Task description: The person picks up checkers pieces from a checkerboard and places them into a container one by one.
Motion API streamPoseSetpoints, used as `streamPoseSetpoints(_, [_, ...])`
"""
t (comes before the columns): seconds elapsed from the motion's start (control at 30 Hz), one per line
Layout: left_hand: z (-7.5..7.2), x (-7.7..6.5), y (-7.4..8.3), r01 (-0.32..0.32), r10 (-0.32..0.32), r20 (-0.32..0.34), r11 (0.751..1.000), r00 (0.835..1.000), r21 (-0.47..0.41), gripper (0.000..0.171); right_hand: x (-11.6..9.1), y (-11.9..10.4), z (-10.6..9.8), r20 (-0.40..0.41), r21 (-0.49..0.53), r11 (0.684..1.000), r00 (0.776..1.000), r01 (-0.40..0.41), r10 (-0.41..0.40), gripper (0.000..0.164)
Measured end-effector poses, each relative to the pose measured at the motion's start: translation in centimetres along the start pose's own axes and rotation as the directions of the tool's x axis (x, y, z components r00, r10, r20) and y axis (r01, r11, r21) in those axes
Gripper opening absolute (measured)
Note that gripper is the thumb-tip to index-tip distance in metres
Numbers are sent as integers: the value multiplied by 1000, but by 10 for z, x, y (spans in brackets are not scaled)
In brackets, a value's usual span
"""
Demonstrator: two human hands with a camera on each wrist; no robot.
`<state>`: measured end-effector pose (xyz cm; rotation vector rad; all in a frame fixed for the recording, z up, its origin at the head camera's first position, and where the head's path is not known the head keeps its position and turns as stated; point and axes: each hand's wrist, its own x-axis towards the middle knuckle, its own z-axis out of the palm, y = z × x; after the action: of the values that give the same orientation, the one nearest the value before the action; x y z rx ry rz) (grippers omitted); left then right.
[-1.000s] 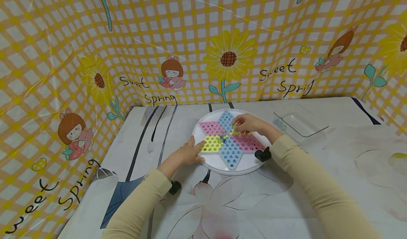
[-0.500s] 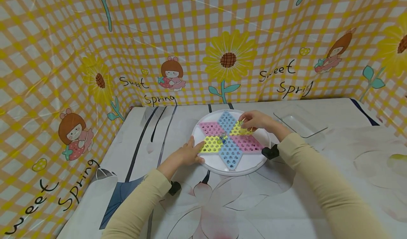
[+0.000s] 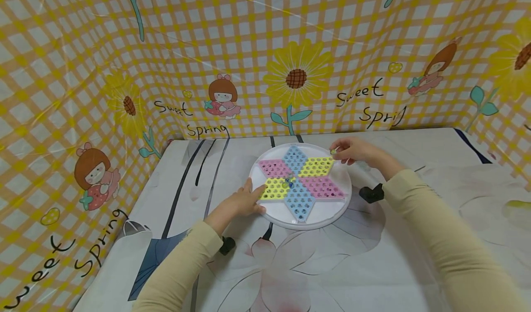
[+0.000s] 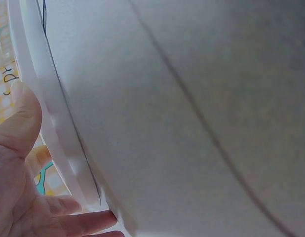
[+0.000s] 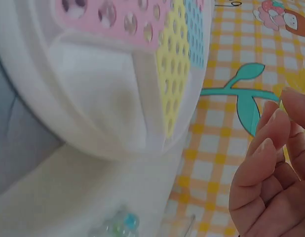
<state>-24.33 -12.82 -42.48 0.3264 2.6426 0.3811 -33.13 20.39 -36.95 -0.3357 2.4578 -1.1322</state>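
Observation:
A round white Chinese checkers board [image 3: 319, 213] with a pink, yellow and blue star of holes lies on the table. Several marbles [image 3: 289, 183] sit near the star's middle. My left hand [image 3: 244, 200] rests on the board's left rim, fingers spread; the left wrist view shows thumb and fingers along that white rim [image 4: 58, 128]. Beyond the far right edge of the board, my right hand [image 3: 354, 150] pinches a yellowish-green marble [image 3: 333, 152] between thumb and fingertips. In the right wrist view this marble is mostly hidden by the fingers [image 5: 273, 131].
Several loose marbles [image 5: 118, 224] show at the bottom of the right wrist view, beside a clear tray. The right forearm mostly hides that tray in the head view. A yellow checked cloth [image 3: 249, 49] hangs behind the table [image 3: 274, 266].
My right hand has moved right with the marble, from over the board's middle to past its far right rim, uncovering the yellow point. My left hand has stayed at the left rim.

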Motion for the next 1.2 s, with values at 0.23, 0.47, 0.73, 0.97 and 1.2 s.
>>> streamPoseSetpoints(0.23, [-1, -1, 1, -7, 7, -4, 1000, 1000, 8, 72, -13, 13, -18, -31, -9, 1000, 1000, -3, 3, 43])
streamPoseSetpoints(0.47, [0, 0, 0, -14, 14, -8, 1000, 1000, 21, 72, -19, 21, -28, -41, -17, 1000, 999, -17, 17, 44])
streamPoseSetpoints(0.73, [0, 0, 0, -22, 22, -10, 1000, 1000, 20, 72, -25, 29, -35, -47, -23, 1000, 999, -21, 19, 45])
streamPoseSetpoints(0.97, [1, -1, 0, -24, 24, -11, 999, 1000, 23, 72, -31, 35, -41, -61, -34, 999, 998, -25, 23, 46])
streamPoseSetpoints(1.2, [1, -1, 0, -27, 27, -9, 999, 1000, 35, 72, -41, 41, -49, -76, -17, 999, 997, -27, 26, 46])
